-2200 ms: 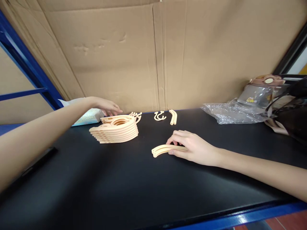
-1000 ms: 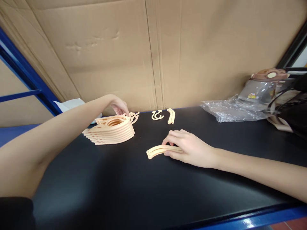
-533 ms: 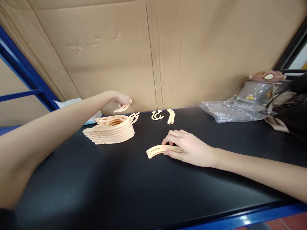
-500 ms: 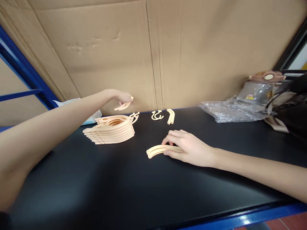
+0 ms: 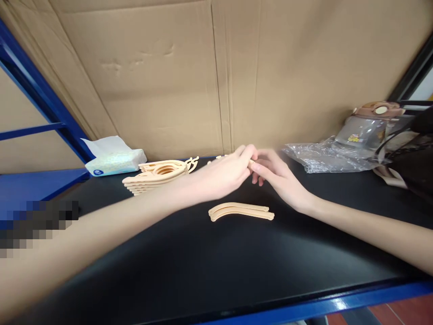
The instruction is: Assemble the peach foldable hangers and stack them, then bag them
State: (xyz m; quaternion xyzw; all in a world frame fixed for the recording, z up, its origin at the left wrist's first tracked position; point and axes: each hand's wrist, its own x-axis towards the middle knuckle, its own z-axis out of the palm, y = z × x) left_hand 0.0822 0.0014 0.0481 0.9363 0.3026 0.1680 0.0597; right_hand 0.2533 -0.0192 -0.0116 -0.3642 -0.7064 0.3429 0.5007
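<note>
My left hand [image 5: 233, 174] and my right hand [image 5: 280, 178] meet above the middle of the table. Their fingers are closed around a small visible end of a curved beige hanger arm [image 5: 251, 164]; the rest of it is hidden by the fingers. Below them, a few more curved beige hanger arms [image 5: 241, 211] lie side by side on the black table. Left of my hands is a stack of folded beige hangers [image 5: 158, 172], partly covered by my left forearm. Small beige hook pieces [image 5: 218, 157] peek out behind my left hand.
A tissue pack [image 5: 117, 161] lies at the back left beside a blue metal frame [image 5: 61, 104]. At the back right are crumpled clear plastic [image 5: 318, 155], a water bottle [image 5: 363, 128] and a dark bag [image 5: 412, 158]. Cardboard [image 5: 152, 81] stands behind the table [image 5: 203, 271].
My left hand has moved right from above the hanger stack, carrying its curved piece. My right hand has let go of the hanger arms on the table and risen to meet the left.
</note>
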